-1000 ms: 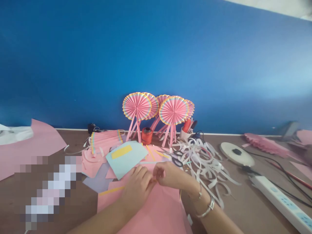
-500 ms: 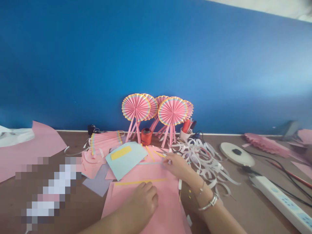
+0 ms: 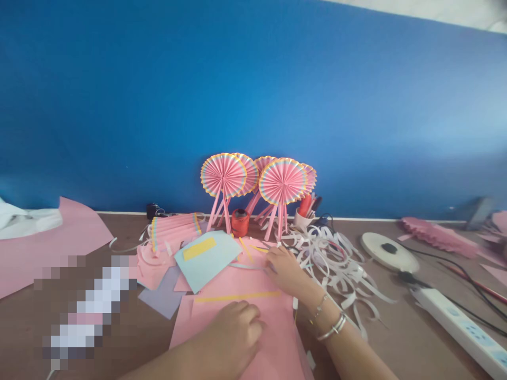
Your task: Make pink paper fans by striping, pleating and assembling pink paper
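Note:
A pink paper sheet (image 3: 241,282) lies on the brown table in front of me, with a thin yellow strip (image 3: 236,297) stuck across it. My left hand (image 3: 233,335) rests on the sheet near its lower part, fingers curled down onto the paper. My right hand (image 3: 285,269) reaches to the sheet's far right corner, fingers pinched on a thin pale strip (image 3: 247,266) that runs leftwards. Bracelets circle the right wrist. A light blue paper (image 3: 208,258) with a yellow patch lies just beyond.
Several pink pleated paper fans (image 3: 253,182) stand against the blue wall, with a red tape roll (image 3: 240,221) and a cup of pens (image 3: 304,214). White curled paper strips (image 3: 336,258) pile at right. A white disc (image 3: 386,250) and power strip (image 3: 459,324) lie further right.
My hands were together pinching at the sheet's top edge; they have parted. The left hand slid down onto the sheet, the right moved to the far right corner, and the yellow strip now lies uncovered.

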Available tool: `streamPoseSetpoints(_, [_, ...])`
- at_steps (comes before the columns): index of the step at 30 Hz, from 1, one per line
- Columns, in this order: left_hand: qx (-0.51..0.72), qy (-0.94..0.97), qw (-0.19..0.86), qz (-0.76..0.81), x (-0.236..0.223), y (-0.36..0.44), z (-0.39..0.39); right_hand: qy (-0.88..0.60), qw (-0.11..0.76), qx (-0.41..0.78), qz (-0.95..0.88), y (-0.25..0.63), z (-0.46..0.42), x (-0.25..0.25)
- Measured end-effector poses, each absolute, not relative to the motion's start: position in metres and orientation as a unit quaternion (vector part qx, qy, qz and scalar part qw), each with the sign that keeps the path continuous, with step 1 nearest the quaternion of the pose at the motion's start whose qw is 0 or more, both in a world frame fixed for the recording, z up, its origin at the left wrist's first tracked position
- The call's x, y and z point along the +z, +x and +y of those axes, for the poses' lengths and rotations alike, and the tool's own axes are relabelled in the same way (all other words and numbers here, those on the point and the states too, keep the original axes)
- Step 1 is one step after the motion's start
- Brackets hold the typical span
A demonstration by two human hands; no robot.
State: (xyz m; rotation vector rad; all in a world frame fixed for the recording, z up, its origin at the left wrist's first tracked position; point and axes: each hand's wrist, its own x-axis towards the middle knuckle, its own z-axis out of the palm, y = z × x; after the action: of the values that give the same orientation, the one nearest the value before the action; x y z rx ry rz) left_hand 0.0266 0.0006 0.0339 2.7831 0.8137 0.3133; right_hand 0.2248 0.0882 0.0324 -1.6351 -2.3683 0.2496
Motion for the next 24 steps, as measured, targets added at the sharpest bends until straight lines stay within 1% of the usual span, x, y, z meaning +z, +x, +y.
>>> streamPoseSetpoints(3, [0.191,0.902,0.172,0.348,0.047,0.017,0.014,-0.557,0.144,0.105,-0.811,0.229,0.083,0.051])
streamPoseSetpoints(5, [0.256,0.861,0.154,0.41,0.056,0.011,0.028,-0.544,0.161,0.139,-0.812,0.23,0.078,0.065])
streamPoseSetpoints(6, [0.266,0.858,0.145,0.414,0.06,0.008,0.036,-0.535,0.169,0.151,-0.814,0.23,0.076,0.071])
streamPoseSetpoints(11, [0.255,0.881,0.13,0.376,0.07,0.001,0.061,-0.486,0.199,0.197,-0.828,0.225,0.063,0.087])
streamPoseSetpoints(15, [0.255,0.881,0.15,0.369,0.074,-0.001,0.064,-0.464,0.209,0.242,-0.826,0.225,0.06,0.088])
streamPoseSetpoints(19, [0.238,0.846,0.225,0.422,0.078,-0.013,0.061,-0.469,0.212,0.277,-0.811,0.226,0.062,0.087])
streamPoseSetpoints(24, [0.237,0.733,0.391,0.504,0.072,-0.039,0.049,-0.481,0.194,0.317,-0.794,0.215,0.06,0.08])
